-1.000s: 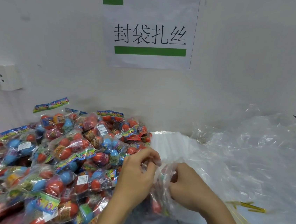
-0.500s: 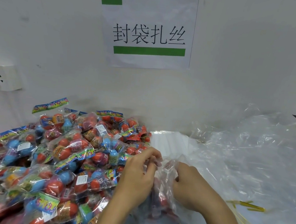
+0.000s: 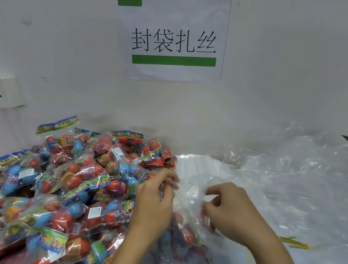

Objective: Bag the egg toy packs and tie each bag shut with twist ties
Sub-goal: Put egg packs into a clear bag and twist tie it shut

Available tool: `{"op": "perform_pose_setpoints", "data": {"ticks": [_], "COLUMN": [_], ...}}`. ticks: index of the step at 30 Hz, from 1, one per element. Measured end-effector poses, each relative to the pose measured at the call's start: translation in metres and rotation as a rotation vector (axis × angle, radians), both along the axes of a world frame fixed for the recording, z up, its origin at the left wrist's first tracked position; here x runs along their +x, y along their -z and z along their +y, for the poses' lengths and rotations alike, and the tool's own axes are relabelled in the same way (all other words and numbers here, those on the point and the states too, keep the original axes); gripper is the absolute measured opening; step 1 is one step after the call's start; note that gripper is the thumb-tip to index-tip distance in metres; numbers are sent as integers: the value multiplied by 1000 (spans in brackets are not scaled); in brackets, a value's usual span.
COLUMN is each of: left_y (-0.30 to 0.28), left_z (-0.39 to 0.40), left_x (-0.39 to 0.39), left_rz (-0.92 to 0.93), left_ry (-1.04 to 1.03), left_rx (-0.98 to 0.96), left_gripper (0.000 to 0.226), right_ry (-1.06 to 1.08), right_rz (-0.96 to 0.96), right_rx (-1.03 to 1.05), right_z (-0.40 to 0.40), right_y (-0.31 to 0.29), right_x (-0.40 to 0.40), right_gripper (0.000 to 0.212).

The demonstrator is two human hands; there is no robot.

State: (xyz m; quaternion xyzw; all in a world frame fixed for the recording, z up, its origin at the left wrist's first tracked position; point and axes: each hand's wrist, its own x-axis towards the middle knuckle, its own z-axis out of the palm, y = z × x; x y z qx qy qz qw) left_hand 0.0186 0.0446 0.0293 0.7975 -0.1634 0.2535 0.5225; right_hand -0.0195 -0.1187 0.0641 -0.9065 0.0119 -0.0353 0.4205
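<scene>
We've got the heap of egg toy packs (image 3: pixel 56 184) left of the clear bag (image 3: pixel 182 225), which sits between our hands: left hand (image 3: pixel 154 203) and right hand (image 3: pixel 228 210) each pinch its mouth. Twist ties (image 3: pixel 293 243) lie to its right (unreached). That slick film could slip, spilling eggs.

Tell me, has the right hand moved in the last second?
Yes. The right hand has drifted right, away from the left hand and nearer the gold twist ties.
</scene>
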Motion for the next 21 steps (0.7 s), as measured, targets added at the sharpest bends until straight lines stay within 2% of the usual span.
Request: {"op": "perform_pose_setpoints", "data": {"ticks": [2,5,7,8,10,13,15,16,18,19,21], "left_y": [-1,-1,-2,-2,-2,-2,-2,-2,-3,-2,-1], "left_z": [1,3,4,4,4,5,6,6,7,7,9], "left_x": [0,0,0,0,0,2,2,2,2,2,2], "left_rz": [3,20,25,27,33,60,74,81,93,102,130], "left_ry": [-22,-31,-38,-43,-51,-57,-63,-63,-58,-54,-48], "left_rx": [-33,-56,-58,-58,-66,-74,-67,-68,-75,-78,-75], "left_gripper": [42,41,39,39,40,41,40,39,39,40,40], "right_ry": [59,227,377,446,466,202,-15,-87,-138,-131,-74], "right_rz": [-168,-470,-504,-447,-189,361,577,585,448,352,170], "right_rx": [73,219,276,276,228,11,-62,-69,-28,24,122], "right_z": [-3,-13,-28,-36,-53,-65,-61,-57,-48,-43,-36], "right_y": [-6,-16,-14,-11,-3,5,10,11,15,16,16], "right_x": [-1,-6,-7,-8,-10,-16,-18,-18,-13,-10,-4], "right_gripper": [22,35,34,32,29,31,28,20,9,10,25]}}
